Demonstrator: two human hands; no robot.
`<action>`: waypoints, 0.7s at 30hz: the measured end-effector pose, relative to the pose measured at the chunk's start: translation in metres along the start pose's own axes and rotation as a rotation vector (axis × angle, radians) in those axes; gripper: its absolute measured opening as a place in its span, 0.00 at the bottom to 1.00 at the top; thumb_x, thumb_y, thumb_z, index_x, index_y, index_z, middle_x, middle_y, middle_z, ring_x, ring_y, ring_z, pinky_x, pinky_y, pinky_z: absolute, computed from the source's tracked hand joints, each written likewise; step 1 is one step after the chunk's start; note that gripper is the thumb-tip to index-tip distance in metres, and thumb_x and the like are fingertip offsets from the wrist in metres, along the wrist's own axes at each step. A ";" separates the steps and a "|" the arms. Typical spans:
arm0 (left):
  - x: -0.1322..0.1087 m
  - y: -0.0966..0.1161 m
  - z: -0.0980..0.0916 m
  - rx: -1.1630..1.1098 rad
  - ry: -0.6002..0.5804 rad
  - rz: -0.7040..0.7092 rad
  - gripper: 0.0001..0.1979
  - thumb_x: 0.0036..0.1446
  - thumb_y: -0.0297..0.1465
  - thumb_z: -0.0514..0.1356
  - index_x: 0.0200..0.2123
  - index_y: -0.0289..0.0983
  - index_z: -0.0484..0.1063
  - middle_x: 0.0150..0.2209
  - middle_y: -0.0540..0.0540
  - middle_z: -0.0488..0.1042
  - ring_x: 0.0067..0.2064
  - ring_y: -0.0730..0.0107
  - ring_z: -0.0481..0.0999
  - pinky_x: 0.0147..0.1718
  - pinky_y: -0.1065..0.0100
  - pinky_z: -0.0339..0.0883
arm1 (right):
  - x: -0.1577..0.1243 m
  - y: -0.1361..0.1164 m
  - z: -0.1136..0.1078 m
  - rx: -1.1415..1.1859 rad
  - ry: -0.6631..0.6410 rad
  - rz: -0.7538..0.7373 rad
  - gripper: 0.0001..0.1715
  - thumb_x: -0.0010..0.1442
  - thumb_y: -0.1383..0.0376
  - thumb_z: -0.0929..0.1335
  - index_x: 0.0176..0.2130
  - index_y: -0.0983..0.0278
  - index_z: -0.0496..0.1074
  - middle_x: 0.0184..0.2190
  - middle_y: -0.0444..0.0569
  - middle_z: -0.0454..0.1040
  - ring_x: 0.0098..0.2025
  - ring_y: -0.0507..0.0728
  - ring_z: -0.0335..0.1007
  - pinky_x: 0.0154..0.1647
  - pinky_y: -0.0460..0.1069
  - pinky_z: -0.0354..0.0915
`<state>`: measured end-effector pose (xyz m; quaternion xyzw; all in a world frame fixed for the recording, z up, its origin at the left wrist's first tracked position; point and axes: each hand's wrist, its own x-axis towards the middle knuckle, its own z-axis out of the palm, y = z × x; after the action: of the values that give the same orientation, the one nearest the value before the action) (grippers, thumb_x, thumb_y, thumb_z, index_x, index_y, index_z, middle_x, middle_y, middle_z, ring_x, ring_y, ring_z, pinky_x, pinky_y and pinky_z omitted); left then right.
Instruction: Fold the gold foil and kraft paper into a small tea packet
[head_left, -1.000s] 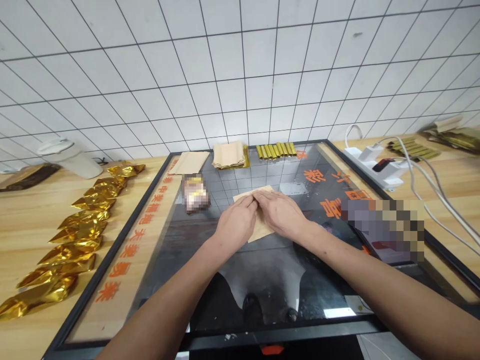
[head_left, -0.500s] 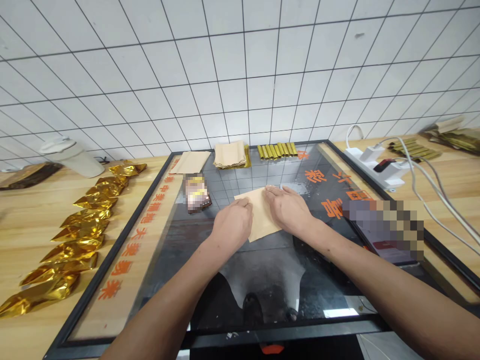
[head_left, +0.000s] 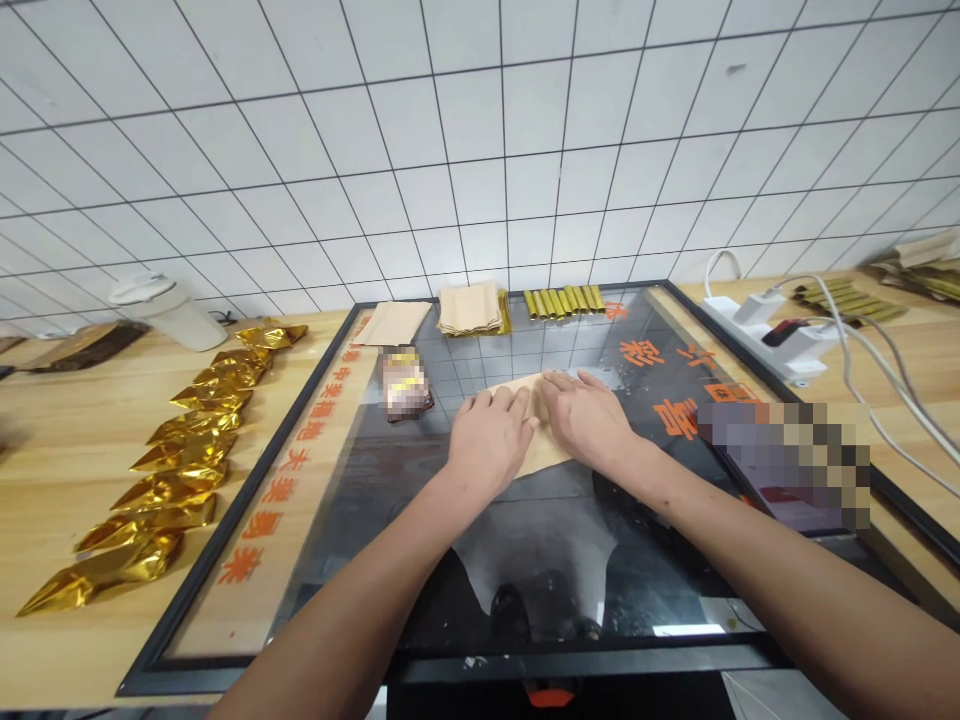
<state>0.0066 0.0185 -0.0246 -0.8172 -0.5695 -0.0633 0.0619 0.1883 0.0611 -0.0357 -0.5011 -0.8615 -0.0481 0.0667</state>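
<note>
A tan paper sheet (head_left: 541,452) lies on the dark glass-topped board (head_left: 360,480) in the middle of the table. My left hand (head_left: 491,440) rests flat on the sheet's left part, fingers stretched forward. My right hand (head_left: 585,420) lies flat on its right part, fingers extended toward the far edge. Both hands press the paper down side by side, nearly touching. Most of the sheet is hidden under them.
A row of several gold foil pouches (head_left: 180,450) lies on the wooden table at left. At the board's far edge sit a flat tan sheet (head_left: 394,322), a stack of tan papers (head_left: 470,308) and gold rolls (head_left: 564,299). A small packet (head_left: 405,383), a white cup (head_left: 166,310) and a power strip (head_left: 772,340) with cables are nearby.
The hands went from pinching the sheet's far edge together to lying flat on it; they spread apart half a second ago and have now come close again.
</note>
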 end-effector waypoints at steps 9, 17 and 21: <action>0.002 0.006 0.001 0.037 0.002 -0.010 0.18 0.77 0.39 0.55 0.58 0.35 0.77 0.55 0.35 0.78 0.57 0.44 0.75 0.56 0.45 0.68 | 0.001 -0.002 0.008 -0.011 0.077 -0.003 0.25 0.80 0.62 0.58 0.62 0.70 0.75 0.69 0.64 0.74 0.69 0.66 0.72 0.74 0.66 0.55; -0.002 0.004 0.000 0.041 -0.003 -0.016 0.20 0.76 0.40 0.55 0.55 0.33 0.79 0.52 0.33 0.79 0.55 0.43 0.76 0.56 0.44 0.67 | -0.002 0.007 0.000 -0.016 0.042 0.043 0.25 0.80 0.62 0.59 0.63 0.69 0.75 0.68 0.63 0.75 0.70 0.67 0.72 0.74 0.67 0.55; -0.004 0.004 0.004 0.041 0.027 0.023 0.21 0.77 0.37 0.53 0.59 0.30 0.77 0.60 0.30 0.77 0.62 0.43 0.73 0.65 0.43 0.63 | -0.002 0.010 0.002 -0.015 0.046 0.059 0.25 0.79 0.63 0.58 0.63 0.68 0.76 0.68 0.61 0.75 0.70 0.68 0.71 0.74 0.67 0.54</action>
<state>0.0095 0.0142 -0.0290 -0.8213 -0.5603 -0.0622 0.0871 0.1977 0.0648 -0.0381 -0.5257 -0.8441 -0.0638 0.0840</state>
